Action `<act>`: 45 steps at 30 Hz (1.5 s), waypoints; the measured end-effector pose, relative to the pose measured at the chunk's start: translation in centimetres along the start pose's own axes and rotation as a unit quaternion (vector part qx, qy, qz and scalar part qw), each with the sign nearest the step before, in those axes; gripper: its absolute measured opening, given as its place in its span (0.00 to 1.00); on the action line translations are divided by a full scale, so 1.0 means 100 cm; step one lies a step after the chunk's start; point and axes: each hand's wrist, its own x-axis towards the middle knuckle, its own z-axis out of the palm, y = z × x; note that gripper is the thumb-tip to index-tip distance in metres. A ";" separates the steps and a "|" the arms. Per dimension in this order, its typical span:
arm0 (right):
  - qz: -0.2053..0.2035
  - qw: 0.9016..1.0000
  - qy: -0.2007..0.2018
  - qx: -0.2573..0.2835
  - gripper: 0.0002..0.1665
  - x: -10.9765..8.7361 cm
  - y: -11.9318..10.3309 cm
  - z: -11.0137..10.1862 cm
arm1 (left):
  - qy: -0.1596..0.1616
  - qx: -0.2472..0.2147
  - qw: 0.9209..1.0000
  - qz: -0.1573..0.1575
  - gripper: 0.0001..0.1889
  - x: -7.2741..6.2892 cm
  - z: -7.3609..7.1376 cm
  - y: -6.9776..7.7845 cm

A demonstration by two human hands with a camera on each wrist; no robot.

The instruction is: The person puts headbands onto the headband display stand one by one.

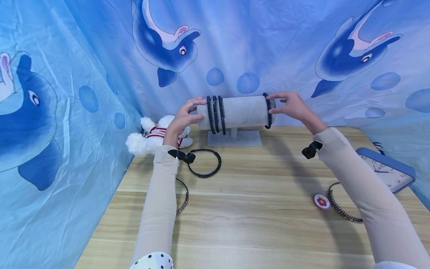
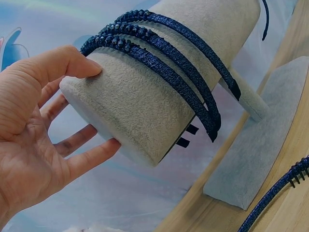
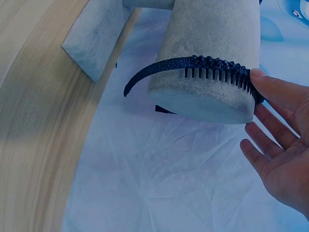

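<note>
A grey plush headband stand (image 1: 248, 114), a thick roll on a post, stands near the back of the table. Its left end is between the thumb and fingers of my left hand (image 2: 43, 111), thumb on top and fingertips against the end. Three dark toothed headbands (image 2: 169, 58) sit side by side close to that hand. Around the roll's right end is another dark headband (image 3: 207, 65) with comb teeth. My right hand (image 3: 285, 130) pinches this headband at its edge between thumb and forefinger; the other fingers are spread, partly behind the roll.
A white plush toy (image 1: 144, 140) lies behind my left forearm. Two headbands rest on the left of the table, one a dark loop (image 1: 218, 164). On the right are another headband (image 1: 342, 213), a round flower badge (image 1: 322, 201) and a blue-framed clock (image 1: 386, 168). Dolphin-print curtains surround the table.
</note>
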 end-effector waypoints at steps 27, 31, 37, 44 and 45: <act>-0.007 1.000 -0.012 -0.028 0.30 0.020 -0.022 0.019 | 0.020 0.004 1.000 0.020 0.27 0.017 -0.004 -0.029; -0.013 1.000 -0.008 -0.026 0.30 0.022 -0.025 0.023 | 0.020 0.009 0.999 0.022 0.27 0.017 -0.004 -0.029; -0.030 0.999 -0.011 -0.016 0.29 0.027 -0.031 0.030 | 0.014 0.008 1.000 0.017 0.28 0.016 -0.005 -0.026; -0.037 0.999 -0.014 -0.007 0.30 0.031 -0.039 0.038 | 0.002 0.015 1.000 0.003 0.29 0.002 -0.001 -0.006; -0.041 0.999 -0.013 -0.008 0.30 0.031 -0.040 0.039 | 0.002 0.014 1.000 0.002 0.29 0.000 0.000 -0.003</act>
